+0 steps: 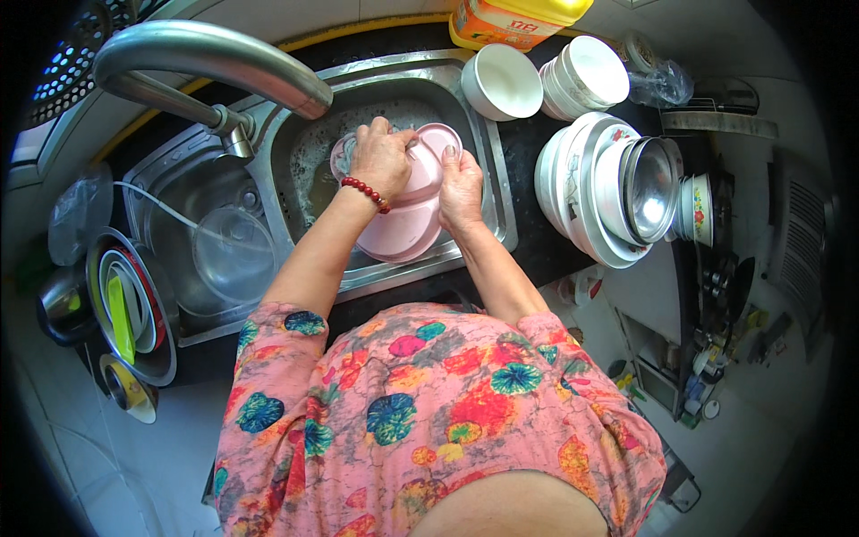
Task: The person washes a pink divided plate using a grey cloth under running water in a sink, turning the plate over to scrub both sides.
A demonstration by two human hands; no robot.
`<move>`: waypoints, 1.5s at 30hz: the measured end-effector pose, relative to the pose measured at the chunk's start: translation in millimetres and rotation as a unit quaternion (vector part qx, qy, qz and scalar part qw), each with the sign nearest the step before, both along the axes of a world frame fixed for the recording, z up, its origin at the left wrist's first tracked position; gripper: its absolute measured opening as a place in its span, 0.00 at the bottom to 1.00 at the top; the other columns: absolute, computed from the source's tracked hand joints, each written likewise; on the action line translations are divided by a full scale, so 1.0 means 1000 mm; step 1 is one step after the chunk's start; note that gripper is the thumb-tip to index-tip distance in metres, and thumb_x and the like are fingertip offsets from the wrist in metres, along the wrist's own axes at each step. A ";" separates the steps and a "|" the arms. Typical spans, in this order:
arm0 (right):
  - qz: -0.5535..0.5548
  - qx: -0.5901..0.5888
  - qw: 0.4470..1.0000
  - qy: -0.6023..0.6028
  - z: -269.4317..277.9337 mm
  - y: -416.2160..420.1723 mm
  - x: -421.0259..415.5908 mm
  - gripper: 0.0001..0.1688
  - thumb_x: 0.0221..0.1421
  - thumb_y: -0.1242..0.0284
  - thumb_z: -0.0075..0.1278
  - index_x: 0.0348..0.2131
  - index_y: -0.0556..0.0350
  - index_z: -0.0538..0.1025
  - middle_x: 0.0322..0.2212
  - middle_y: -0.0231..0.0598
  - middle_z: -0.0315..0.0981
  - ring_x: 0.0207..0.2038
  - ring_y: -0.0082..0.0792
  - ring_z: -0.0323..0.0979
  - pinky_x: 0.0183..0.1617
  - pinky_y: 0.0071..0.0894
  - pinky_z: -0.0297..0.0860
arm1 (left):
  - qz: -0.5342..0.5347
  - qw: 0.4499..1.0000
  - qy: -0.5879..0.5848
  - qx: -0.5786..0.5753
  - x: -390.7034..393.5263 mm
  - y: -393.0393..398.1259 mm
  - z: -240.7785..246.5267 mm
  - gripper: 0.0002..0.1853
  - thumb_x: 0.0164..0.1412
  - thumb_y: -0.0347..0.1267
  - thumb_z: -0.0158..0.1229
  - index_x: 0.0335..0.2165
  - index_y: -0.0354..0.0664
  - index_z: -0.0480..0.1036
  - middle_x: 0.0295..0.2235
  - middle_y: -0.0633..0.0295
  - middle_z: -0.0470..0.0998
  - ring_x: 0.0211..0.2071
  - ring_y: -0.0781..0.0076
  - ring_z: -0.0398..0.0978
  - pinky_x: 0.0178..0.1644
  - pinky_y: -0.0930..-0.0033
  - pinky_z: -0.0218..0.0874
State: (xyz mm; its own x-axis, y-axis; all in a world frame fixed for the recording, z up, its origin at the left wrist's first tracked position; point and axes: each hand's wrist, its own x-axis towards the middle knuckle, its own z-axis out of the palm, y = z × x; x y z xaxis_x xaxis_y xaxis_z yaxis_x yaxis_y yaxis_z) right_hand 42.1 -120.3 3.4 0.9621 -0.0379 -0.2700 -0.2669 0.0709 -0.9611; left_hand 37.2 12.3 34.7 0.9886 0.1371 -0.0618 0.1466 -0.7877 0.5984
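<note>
A pink divided plate (406, 231) is held tilted over the right-hand basin of a steel sink (507, 208). My right hand (462, 188) grips its right edge, thumb on the upper face. Pressed onto the plate's upper left part is my left hand (381, 161), fingers curled, with a red bead bracelet (362, 190) at the wrist. Under those fingers a pale greyish dishcloth (345, 154) shows in part; the hand hides most of it. Soapy water (305, 158) with foam lies in the basin below.
A steel faucet (215, 57) arches over the sink from the left. The left basin holds a clear round container (235, 252). White bowls (502, 84) and a stack of nested basins (570, 181) stand on the right counter; a yellow-capped detergent jug (510, 25) is behind. Stacked basins (171, 315) sit far left.
</note>
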 end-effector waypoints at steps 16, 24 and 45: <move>-0.003 0.134 0.989 0.065 0.028 -0.025 0.008 0.16 0.51 0.67 0.55 0.35 0.62 0.73 0.28 0.33 0.73 0.30 0.21 0.68 0.35 0.20 0.66 | 0.167 0.939 -0.125 -0.275 -0.025 0.063 -0.027 0.09 0.48 0.24 0.50 0.30 0.37 0.75 0.31 0.53 0.74 0.34 0.60 0.73 0.39 0.66 0.64; 0.069 0.174 0.981 0.048 0.044 -0.029 -0.001 0.12 0.50 0.75 0.55 0.36 0.62 0.74 0.30 0.34 0.74 0.30 0.22 0.71 0.37 0.22 0.68 | 0.112 0.968 -0.106 -0.198 -0.007 0.042 -0.043 0.09 0.49 0.25 0.52 0.31 0.43 0.77 0.30 0.53 0.74 0.34 0.55 0.72 0.39 0.61 0.63; 0.125 0.165 0.977 0.047 0.040 -0.041 0.004 0.13 0.49 0.75 0.54 0.37 0.62 0.74 0.31 0.35 0.74 0.33 0.24 0.72 0.39 0.23 0.68 | 0.120 0.954 -0.157 -0.226 -0.007 0.038 -0.018 0.07 0.51 0.25 0.53 0.30 0.39 0.76 0.26 0.57 0.77 0.26 0.72 0.75 0.32 0.72 0.65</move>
